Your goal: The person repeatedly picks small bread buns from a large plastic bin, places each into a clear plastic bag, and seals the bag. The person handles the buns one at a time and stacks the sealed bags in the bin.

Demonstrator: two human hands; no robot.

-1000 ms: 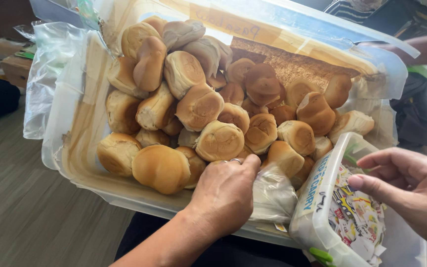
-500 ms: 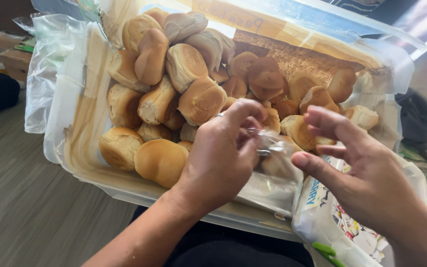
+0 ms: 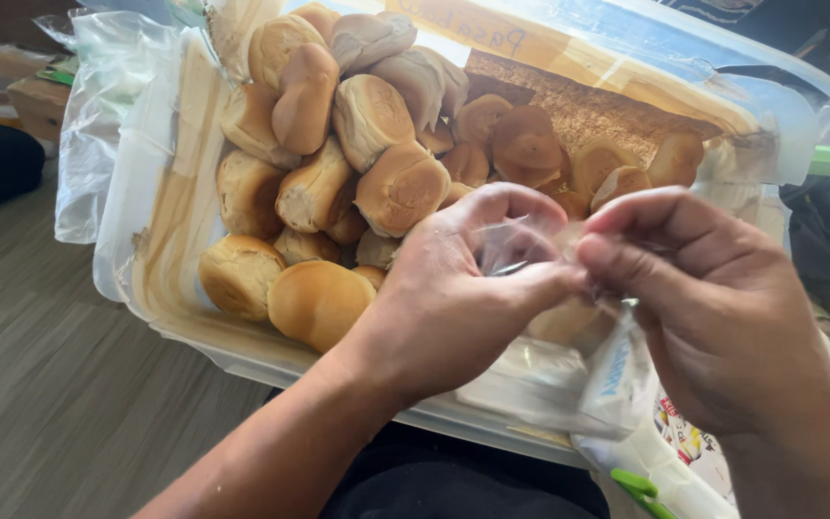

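Both hands, left hand and right hand, pinch a thin, limp, slippery clear plastic bag by its edge above the bin of bread rolls.

bag: thin clear plastic film, glossy, crinkled, pinched between both hands
rolls: baked bread, smooth matt golden crust, a few dusted pale
bin: translucent plastic, smooth, slightly glossy, lined with clear film
tub: white plastic, glossy, printed label, green plastic clip
floor: grey wood-look planks, matt
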